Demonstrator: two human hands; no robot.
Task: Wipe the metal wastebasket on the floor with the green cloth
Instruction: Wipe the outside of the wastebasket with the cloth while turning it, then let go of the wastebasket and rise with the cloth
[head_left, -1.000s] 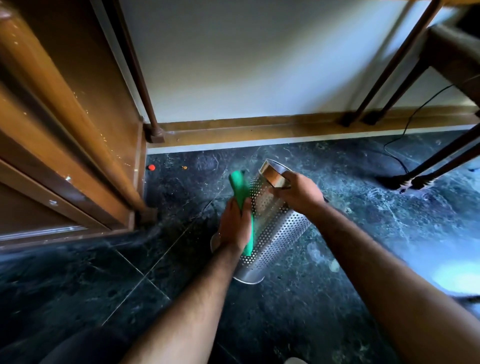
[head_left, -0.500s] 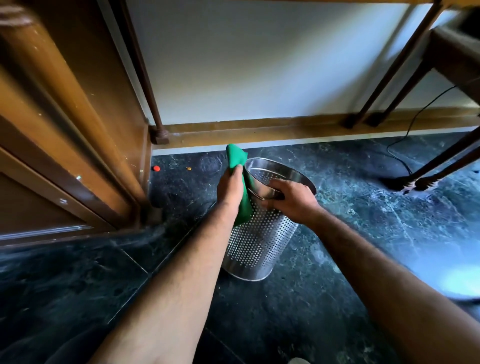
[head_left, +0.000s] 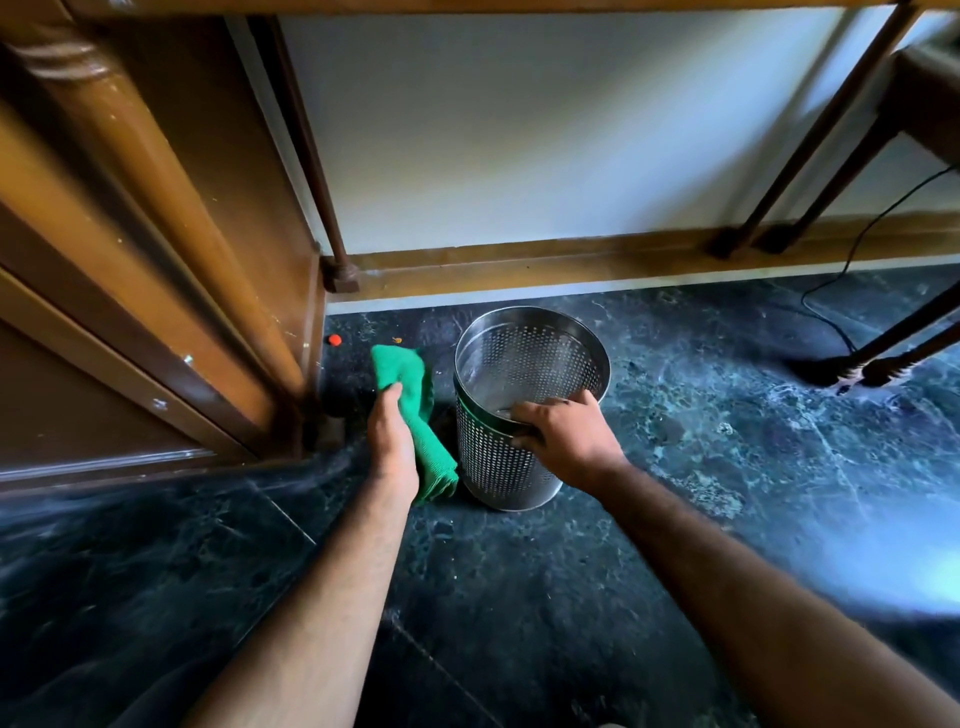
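A perforated metal wastebasket (head_left: 498, 457) stands upright on the dark marble floor, its open mouth facing up. My right hand (head_left: 563, 434) grips its near rim, fingers hooked over the edge. My left hand (head_left: 392, 441) holds a folded green cloth (head_left: 415, 410) just left of the basket. The cloth hangs beside the basket's left wall, close to it; whether it touches I cannot tell.
A brown wooden cabinet (head_left: 156, 291) fills the left side, its corner close to my left hand. A wooden baseboard (head_left: 519, 260) runs along the white wall behind. Furniture legs (head_left: 883, 358) and a black cable (head_left: 831, 312) lie at the right. A small red dot (head_left: 335, 340) sits by the cabinet.
The basket went from tilted on its side to standing upright. My right hand stayed on the rim. My left hand with the cloth came off the basket's side and now sits beside it.
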